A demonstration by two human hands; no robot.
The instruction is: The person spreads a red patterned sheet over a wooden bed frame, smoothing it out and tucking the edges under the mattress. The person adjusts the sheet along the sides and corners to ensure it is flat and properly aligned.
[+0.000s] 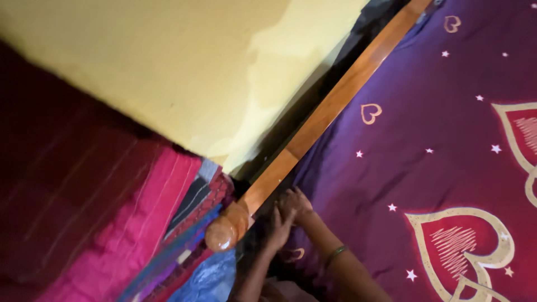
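Observation:
A purple bedsheet (425, 140) with cream hearts and small stars covers a bed. A wooden bed rail (335, 100) runs along its edge and ends in a round wooden knob (224, 232). My left hand (278, 226) and my right hand (296, 202) are together at the sheet's corner beside the knob. Their fingers press on the sheet's edge against the rail. A green bangle (334, 255) circles my right wrist. Whether the fingers pinch the cloth is hard to make out in the dim light.
A yellow wall (184, 67) stands beyond the rail, with a dark gap between them. A pile of folded cloths, pink (128, 235), striped and blue (210, 279), lies left of the knob. Dark red floor sits at far left.

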